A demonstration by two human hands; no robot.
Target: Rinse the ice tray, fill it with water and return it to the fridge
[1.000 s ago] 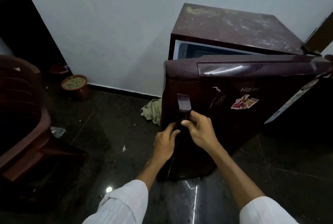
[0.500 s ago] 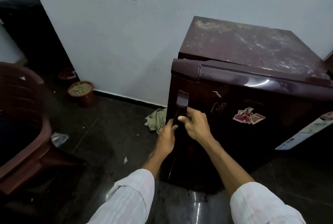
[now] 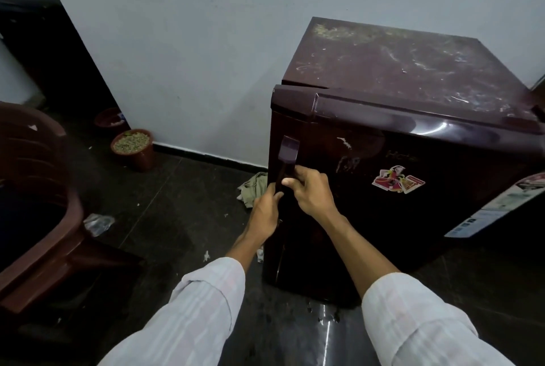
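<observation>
Head view, hands: right hand curls round the handle of the fridge; left hand grips it just below, touching the right.
Ice tray: nowhere in sight; inside the fridge beyond both hands, I'd judge.
Risk: the door may not seat fully, and a hard shove could slop water from the tray.
Hidden: left fingertips sit behind the handle; the door seal is unreadable; the fridge's far right side is cut off.

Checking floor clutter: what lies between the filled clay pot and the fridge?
Head view: a crumpled cloth beside the fridge; otherwise dark floor up to the pot.
</observation>
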